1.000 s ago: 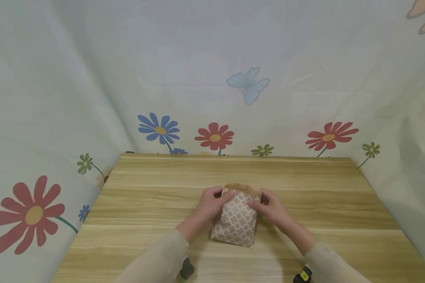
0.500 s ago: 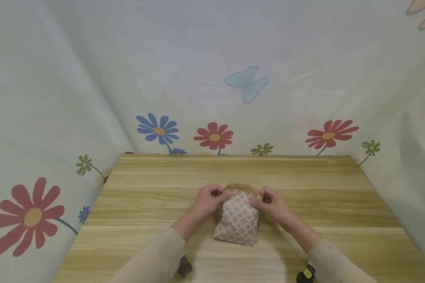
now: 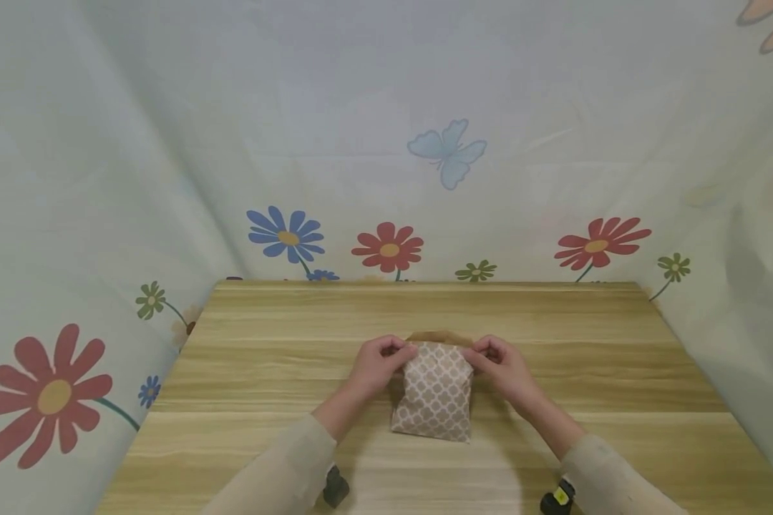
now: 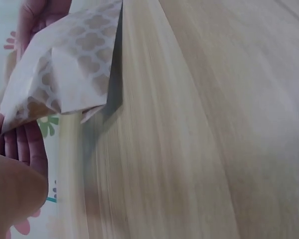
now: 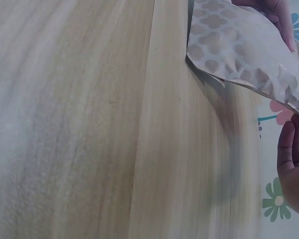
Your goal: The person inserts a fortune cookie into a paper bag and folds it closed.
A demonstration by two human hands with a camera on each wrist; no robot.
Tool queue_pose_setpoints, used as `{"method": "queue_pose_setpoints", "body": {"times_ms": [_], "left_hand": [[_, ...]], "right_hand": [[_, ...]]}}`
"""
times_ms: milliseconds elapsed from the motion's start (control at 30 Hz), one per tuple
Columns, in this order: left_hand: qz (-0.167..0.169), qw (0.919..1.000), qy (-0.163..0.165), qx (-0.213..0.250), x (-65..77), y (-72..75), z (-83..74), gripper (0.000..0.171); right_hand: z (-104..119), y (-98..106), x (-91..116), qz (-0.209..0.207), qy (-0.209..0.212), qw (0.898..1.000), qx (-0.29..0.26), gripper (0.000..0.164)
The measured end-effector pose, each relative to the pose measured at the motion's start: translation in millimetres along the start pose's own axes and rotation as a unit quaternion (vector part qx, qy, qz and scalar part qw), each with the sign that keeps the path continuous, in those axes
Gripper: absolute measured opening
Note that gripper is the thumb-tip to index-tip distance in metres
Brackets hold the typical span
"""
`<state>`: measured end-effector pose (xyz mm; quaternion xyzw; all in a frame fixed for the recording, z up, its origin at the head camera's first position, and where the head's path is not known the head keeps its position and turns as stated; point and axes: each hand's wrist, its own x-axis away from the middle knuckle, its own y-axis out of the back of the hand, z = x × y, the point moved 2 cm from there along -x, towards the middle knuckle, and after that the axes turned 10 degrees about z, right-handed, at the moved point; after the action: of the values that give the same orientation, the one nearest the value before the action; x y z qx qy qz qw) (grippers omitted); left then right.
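Note:
A small paper bag (image 3: 434,393) with a tan and white quatrefoil print stands tilted on the wooden table, its plain brown back edge showing at the top. The left hand (image 3: 376,363) pinches its upper left corner between thumb and fingers. At the upper right corner the right hand (image 3: 502,365) pinches it the same way. Creases run along the side of the bag (image 4: 72,64) in the left wrist view. In the right wrist view the bag (image 5: 229,45) has its lower edge near the tabletop. What is inside the bag is hidden.
The wooden table (image 3: 283,307) reaches back to a pale cloth (image 3: 335,129) printed with flowers and a butterfly, which also hangs at both sides. Dark wrist devices show under both sleeves, the left one (image 3: 336,486) and the right one (image 3: 557,497).
The right thumb has shifted outward from the bag's front to its upper right corner. The bag has straightened slightly and its top looks flatter. The left hand keeps its pinch.

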<state>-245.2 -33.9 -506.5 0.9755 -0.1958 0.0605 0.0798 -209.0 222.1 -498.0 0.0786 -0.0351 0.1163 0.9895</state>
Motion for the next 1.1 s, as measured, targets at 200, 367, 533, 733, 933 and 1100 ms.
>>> {"method": "queue_pose_setpoints", "body": {"times_ms": [200,367,533,733,933,1100], "left_hand": [[0.012,0.9997,-0.020,-0.012,-1.1,6.4,-0.1,0.022],[0.023,0.9989,-0.036,-0.018,-1.4,11.1,-0.4,0.019],[0.024,0.9993,-0.028,-0.010,-2.7,14.5,2.4,0.019],[0.050,0.9979,0.012,0.040,-4.2,17.1,4.5,0.022],[0.084,0.9938,0.029,0.068,-5.7,15.9,0.6,0.033],[0.104,0.9905,0.040,0.081,-7.2,14.1,-1.3,0.049]], "right_hand": [[-1,2,0,-0.005,0.009,1.000,0.012,0.020],[-2,3,-1,-0.007,0.008,1.000,0.029,0.018],[-1,3,-1,-0.002,0.014,0.999,0.033,0.017],[-1,3,0,0.005,0.029,0.999,0.035,0.014],[-1,4,2,0.011,0.042,0.998,0.039,0.013],[-1,4,4,0.017,0.047,0.998,0.037,0.014]]}}
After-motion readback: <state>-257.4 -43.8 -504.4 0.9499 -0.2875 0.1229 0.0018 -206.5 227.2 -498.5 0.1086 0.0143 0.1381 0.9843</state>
